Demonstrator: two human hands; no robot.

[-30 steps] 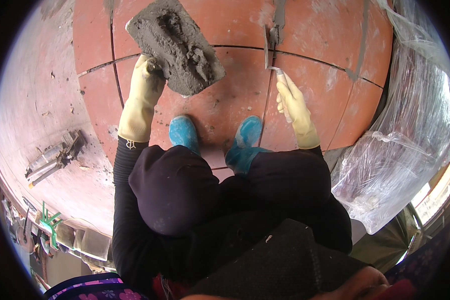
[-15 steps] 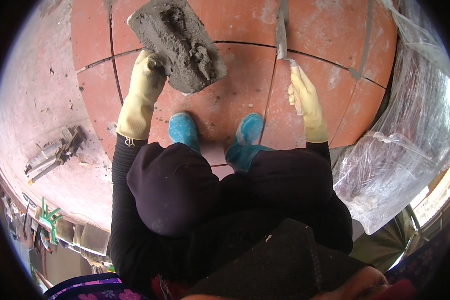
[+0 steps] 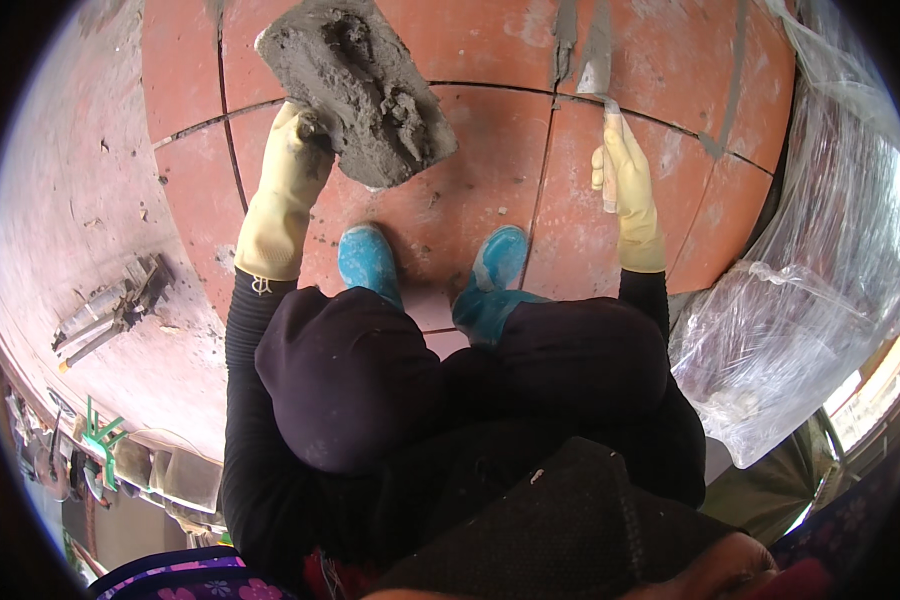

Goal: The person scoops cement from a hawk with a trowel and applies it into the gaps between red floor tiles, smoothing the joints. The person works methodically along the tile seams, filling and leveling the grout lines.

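My left hand [image 3: 282,200], in a pale yellow rubber glove, is closed on the near left side of a rectangular mortar board. Wet grey mortar [image 3: 360,95] covers the board in a thick, uneven heap. In a matching glove, my right hand [image 3: 632,190] grips the light handle of a narrow trowel [image 3: 595,62], its blade smeared grey and pointing away from me. Just left of the blade, grey mortar [image 3: 564,42] lies along a joint between the reddish floor tiles [image 3: 480,130]. Other joints look dark and unfilled.
My blue boots [image 3: 367,258] stand on the tiles between my hands. Crumpled clear plastic sheeting [image 3: 770,330] borders the right side. A dirty tool with a grey body [image 3: 110,310] lies on the pale floor at left, and assorted items [image 3: 150,465] sit behind it.
My right hand has shifted right and slightly away from me, carrying the trowel off the joint and uncovering the mortar there. The mortar board has stayed nearly still.
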